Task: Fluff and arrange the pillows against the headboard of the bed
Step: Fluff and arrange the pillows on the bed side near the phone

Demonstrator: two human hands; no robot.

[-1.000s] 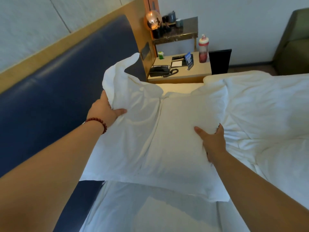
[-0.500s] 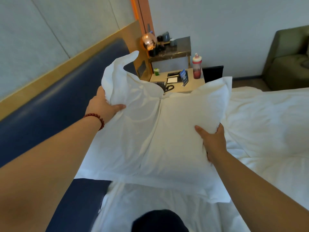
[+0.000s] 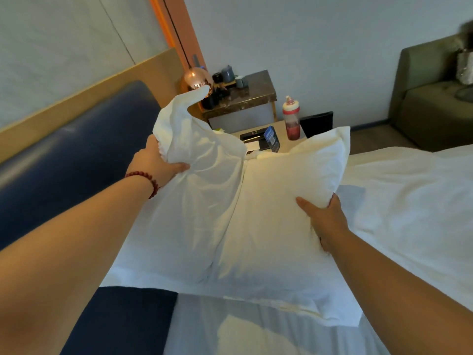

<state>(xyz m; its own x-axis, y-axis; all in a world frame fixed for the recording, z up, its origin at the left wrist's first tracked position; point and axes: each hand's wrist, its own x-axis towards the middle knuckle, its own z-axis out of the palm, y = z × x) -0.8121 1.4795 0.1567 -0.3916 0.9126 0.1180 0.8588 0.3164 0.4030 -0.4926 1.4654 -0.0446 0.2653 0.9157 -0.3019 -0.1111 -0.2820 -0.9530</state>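
The pillow (image 3: 256,213) hangs lifted above the sheet (image 3: 256,334), beside the headboard (image 3: 71,155); your left hand (image 3: 156,166) bunches its slack casing, your right hand (image 3: 323,221) clamps the stuffed edge; hands apart, likely to shake filling evenly.

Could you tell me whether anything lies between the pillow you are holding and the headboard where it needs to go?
Nothing visible does. The pillow, gripped by the left hand and right hand, hangs right beside the blue headboard, with no object between them.
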